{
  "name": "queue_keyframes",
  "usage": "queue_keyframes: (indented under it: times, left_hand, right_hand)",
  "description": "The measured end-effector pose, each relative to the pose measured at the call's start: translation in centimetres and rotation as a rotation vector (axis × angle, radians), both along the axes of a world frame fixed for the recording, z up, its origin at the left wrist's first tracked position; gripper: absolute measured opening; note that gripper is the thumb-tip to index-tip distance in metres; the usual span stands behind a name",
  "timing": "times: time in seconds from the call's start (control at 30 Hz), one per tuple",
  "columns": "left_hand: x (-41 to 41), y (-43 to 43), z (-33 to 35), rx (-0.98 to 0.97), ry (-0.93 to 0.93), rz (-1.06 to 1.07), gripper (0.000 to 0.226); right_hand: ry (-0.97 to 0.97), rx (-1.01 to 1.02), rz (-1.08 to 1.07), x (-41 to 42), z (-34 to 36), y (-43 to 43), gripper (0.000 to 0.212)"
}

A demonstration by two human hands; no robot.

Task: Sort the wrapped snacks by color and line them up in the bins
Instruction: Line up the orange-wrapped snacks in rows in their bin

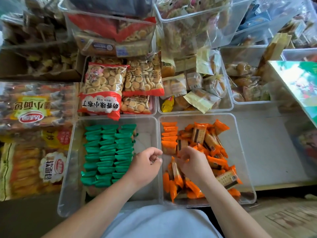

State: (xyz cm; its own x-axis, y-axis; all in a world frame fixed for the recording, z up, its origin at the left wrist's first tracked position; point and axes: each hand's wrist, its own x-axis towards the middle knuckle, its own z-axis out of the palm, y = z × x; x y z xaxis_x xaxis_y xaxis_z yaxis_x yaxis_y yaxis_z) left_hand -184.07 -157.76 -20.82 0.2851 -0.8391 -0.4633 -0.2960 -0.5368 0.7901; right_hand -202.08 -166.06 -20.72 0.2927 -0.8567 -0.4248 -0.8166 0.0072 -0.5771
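Green wrapped snacks (pixel 108 153) stand in three neat rows inside the left clear bin (pixel 68 169). The right clear bin (pixel 243 160) holds orange wrapped snacks: a short lined-up column (pixel 169 136) along its left wall and a loose heap (pixel 211 145) beside it. My left hand (pixel 147 164) hovers over the wall between the two bins, fingers loosely curled and holding nothing. My right hand (pixel 190 162) reaches into the orange bin and pinches an orange snack (pixel 181 146) at the near end of the column.
Bags of small round biscuits (pixel 106 90) fill the bin behind the green one. A bin of pale-wrapped cakes (pixel 197 86) sits behind the orange one. Large bread packs (pixel 34 109) lie at left. More clear bins crowd the back; a bare grey surface (pixel 267 143) lies right.
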Motion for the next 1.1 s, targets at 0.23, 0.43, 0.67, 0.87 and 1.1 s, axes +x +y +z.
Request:
queue_keyframes:
  times: [0.23, 0.43, 0.67, 0.87, 1.1]
  left_hand:
    - [-0.3, 0.5, 0.6, 0.000, -0.055, -0.054, 0.018]
    - [-1.2, 1.4, 1.9, -0.084, -0.177, -0.376, 0.023]
    - [-5.1, 0.2, 1.0, 0.007, -0.865, -1.229, 0.039]
    - [-7.7, -0.4, 1.9, 0.192, -0.939, -1.294, 0.042]
    - [-6.0, 0.3, 3.9, -0.087, -0.484, -0.716, 0.019]
  right_hand:
    - [0.365, 0.060, 0.253, 1.7, -0.4, 1.4, 0.037]
    - [0.240, -0.009, 0.123, -1.2, 2.3, 2.2, 0.037]
    - [-0.429, 0.188, -0.488, -7.0, 6.1, 5.3, 0.029]
    - [-0.638, 0.225, -0.688, -9.6, 7.7, 7.0, 0.033]
    - [-0.447, 0.013, -0.595, -10.3, 8.4, 7.4, 0.027]
